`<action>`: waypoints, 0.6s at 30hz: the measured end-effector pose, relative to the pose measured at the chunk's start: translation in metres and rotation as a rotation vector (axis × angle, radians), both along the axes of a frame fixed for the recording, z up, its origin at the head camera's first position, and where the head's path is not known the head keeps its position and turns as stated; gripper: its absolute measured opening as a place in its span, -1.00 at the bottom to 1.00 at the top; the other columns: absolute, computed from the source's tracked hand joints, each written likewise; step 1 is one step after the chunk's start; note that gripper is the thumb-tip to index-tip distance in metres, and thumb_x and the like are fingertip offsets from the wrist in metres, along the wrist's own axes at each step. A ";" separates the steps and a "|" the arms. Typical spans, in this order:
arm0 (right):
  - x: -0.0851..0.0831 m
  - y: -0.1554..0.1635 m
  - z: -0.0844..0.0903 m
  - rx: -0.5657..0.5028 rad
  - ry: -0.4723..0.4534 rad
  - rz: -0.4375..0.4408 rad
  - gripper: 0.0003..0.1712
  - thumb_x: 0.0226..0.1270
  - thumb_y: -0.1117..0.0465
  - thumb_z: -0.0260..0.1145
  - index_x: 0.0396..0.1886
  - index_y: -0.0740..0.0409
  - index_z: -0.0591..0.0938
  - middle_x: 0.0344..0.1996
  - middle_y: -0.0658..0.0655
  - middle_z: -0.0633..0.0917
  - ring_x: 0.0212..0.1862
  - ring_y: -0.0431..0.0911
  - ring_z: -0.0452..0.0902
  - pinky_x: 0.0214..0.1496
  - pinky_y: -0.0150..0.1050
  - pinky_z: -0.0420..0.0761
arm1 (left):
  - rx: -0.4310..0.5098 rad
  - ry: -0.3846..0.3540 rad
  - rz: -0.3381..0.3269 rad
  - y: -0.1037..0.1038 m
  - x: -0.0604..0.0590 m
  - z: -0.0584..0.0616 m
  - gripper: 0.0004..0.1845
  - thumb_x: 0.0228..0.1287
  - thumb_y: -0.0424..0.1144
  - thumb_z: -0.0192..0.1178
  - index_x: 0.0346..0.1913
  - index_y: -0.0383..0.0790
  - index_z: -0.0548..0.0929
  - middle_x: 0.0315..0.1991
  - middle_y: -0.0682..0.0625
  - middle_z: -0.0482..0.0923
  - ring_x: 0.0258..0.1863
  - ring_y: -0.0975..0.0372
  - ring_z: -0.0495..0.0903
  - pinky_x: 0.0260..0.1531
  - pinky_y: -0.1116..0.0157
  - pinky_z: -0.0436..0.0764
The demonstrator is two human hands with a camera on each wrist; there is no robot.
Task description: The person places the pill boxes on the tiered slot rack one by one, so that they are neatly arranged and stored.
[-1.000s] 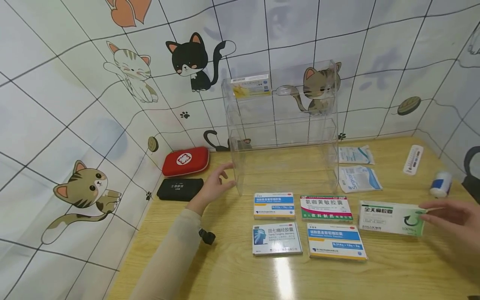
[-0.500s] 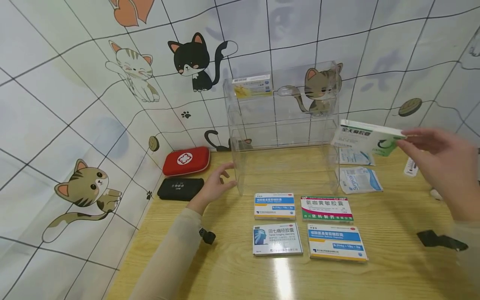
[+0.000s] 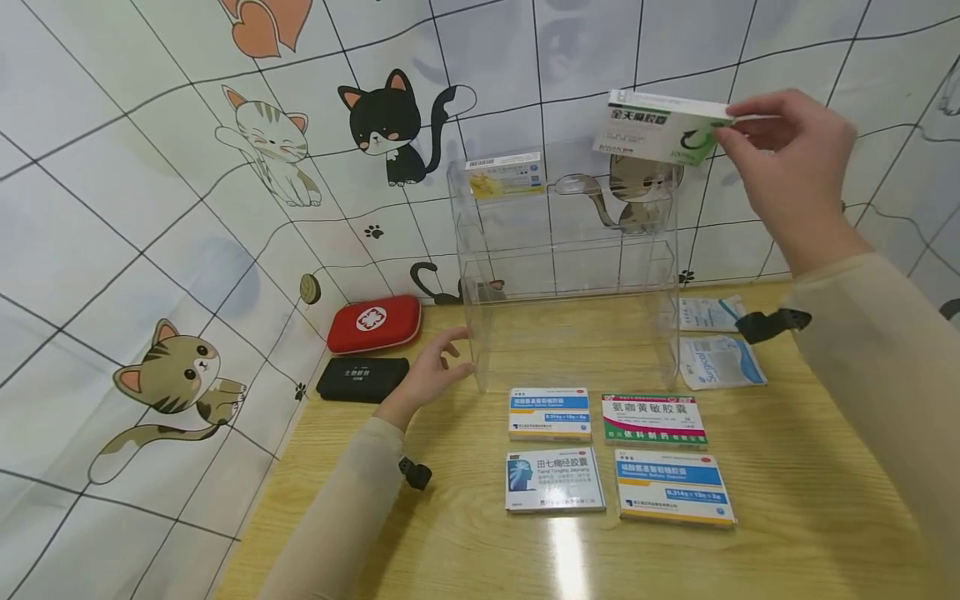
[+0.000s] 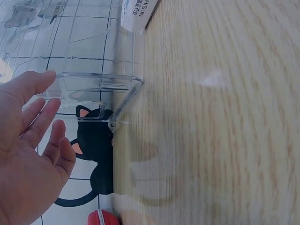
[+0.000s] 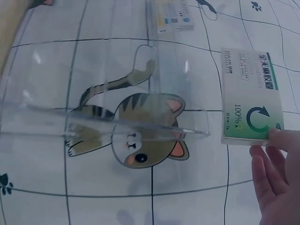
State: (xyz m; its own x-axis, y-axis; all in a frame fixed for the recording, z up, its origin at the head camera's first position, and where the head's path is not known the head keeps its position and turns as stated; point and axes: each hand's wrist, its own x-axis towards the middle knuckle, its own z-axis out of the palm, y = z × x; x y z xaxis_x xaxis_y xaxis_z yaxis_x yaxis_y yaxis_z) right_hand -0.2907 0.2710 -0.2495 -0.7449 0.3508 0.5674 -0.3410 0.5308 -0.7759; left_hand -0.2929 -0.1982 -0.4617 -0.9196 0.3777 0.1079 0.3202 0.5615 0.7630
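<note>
My right hand [image 3: 798, 162] pinches the right end of a white and green medicine box [image 3: 652, 129], raised above the upper right of a clear acrylic shelf rack [image 3: 570, 297]. In the right wrist view, thumb and fingers hold the medicine box [image 5: 251, 96] by one short end, apart from the rack. My left hand [image 3: 429, 372] is at the rack's left side, low down, its fingers relaxed. The left wrist view has its thumb by the rack's clear edge [image 4: 103, 75]; whether it touches is hard to tell. A yellow and white box [image 3: 506, 177] stands on the rack's top tier, at left.
Before the rack lie two blue and white boxes [image 3: 550, 414] [image 3: 675, 487], a green and magenta box [image 3: 654, 419] and a white box with a blue head [image 3: 555, 481]. A red case [image 3: 373, 323] and black pouch [image 3: 363, 379] lie left; sealed packets [image 3: 722, 362] lie right.
My right hand has lifted the white and green medicine box off the table and carried it up and left, to above the rack's upper right. The left hand has stayed put.
</note>
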 end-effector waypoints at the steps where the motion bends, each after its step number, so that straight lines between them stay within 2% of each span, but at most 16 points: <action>1: -0.006 -0.004 0.005 -0.005 0.012 -0.001 -0.67 0.44 0.00 0.38 0.15 -0.18 0.70 0.05 -0.21 0.77 -0.06 -0.49 0.60 0.05 -0.54 0.46 | 0.000 0.001 0.001 0.000 0.000 -0.001 -0.36 0.38 -0.25 0.37 0.47 -0.03 0.42 0.40 -0.09 0.46 0.13 -0.09 0.48 -0.11 0.19 0.49; 6: -0.036 -0.023 0.018 0.006 0.091 -0.001 -0.71 0.46 0.03 0.36 0.12 -0.20 0.71 0.08 -0.17 0.74 -0.03 -0.43 0.63 0.13 -0.50 0.47 | 0.001 -0.007 0.011 -0.003 0.001 -0.002 -0.36 0.39 -0.22 0.36 0.48 -0.02 0.41 0.41 -0.14 0.44 0.13 -0.09 0.47 -0.11 0.21 0.50; 9: -0.053 -0.030 0.020 0.024 0.097 0.018 -0.73 0.47 0.05 0.36 0.11 -0.16 0.72 0.11 -0.16 0.73 0.00 -0.41 0.65 0.19 -0.49 0.52 | 0.003 -0.012 0.018 -0.004 0.002 -0.001 -0.35 0.39 -0.24 0.35 0.49 -0.07 0.40 0.40 -0.13 0.45 0.13 -0.08 0.47 -0.12 0.20 0.50; 13: -0.066 -0.033 0.020 0.032 0.012 0.066 -0.72 0.47 0.06 0.35 0.12 -0.15 0.72 0.12 -0.10 0.74 0.02 -0.39 0.62 0.22 -0.46 0.53 | 0.010 -0.009 0.021 -0.004 0.002 -0.001 -0.34 0.38 -0.29 0.35 0.49 -0.13 0.39 0.39 -0.13 0.46 0.12 -0.08 0.47 -0.14 0.22 0.49; 18: -0.068 -0.027 0.016 0.073 -0.138 0.100 -0.68 0.51 0.03 0.31 0.19 -0.19 0.69 0.19 -0.09 0.74 0.18 -0.31 0.59 0.38 -0.33 0.46 | 0.011 -0.008 0.001 0.000 0.000 -0.001 -0.34 0.38 -0.27 0.36 0.49 -0.16 0.40 0.40 -0.12 0.46 0.11 -0.06 0.48 -0.12 0.21 0.49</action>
State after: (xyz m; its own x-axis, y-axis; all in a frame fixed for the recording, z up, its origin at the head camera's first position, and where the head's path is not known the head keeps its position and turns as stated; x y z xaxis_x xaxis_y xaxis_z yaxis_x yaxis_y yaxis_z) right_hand -0.3586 0.2437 -0.2335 -0.8466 0.2321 0.4789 -0.2882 0.5564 -0.7793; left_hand -0.2928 -0.1983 -0.4628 -0.9209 0.3756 0.1042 0.3132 0.5536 0.7716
